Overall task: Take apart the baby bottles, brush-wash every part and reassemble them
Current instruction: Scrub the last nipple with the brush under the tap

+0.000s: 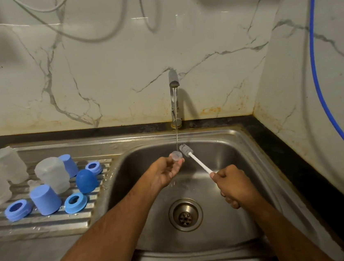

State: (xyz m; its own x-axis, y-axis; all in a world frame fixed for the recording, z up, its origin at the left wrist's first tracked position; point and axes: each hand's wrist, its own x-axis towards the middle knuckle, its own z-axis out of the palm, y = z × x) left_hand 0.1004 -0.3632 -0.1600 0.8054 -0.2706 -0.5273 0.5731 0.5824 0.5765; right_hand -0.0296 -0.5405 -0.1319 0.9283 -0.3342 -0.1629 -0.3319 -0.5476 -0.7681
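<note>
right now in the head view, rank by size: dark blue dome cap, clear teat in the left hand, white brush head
1. dark blue dome cap
2-3. clear teat in left hand and white brush head: look alike, no ranking.

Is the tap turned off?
No, a thin stream of water runs from the tap down beside the brush into the sink.
</note>
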